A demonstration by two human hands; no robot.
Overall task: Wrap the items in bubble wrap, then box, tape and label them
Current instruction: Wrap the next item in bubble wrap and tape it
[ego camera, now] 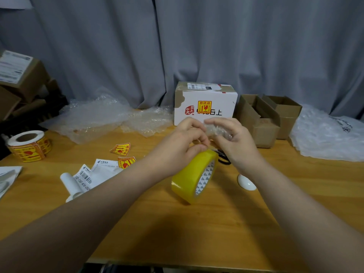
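Centre frame: our right hand [234,138] grips the wrapped item [213,129]; our left hand [183,142] pinches an end off the tape roll [194,174], likely to seal it.

1. Small makeshift parcel-packing station: wooden table [226,223] set against a grey curtain [118,56] that hangs well behind the fingers [199,134].
2. Taped white box [226,101] with a fragile sticker [204,107] just behind the fingers. Open brown cartons [275,115] to their right, stacked brown boxes [21,79] far to their left.
3. Loose bubble wrap sheets [94,117] behind and left of the fingers.
4. Roll of fragile labels [29,146] and printed waybills [94,174] left of the fingers.
5. Yellow tape roll [195,176] just below the fingers, with a bubble-wrapped bundle [216,131] held in them.
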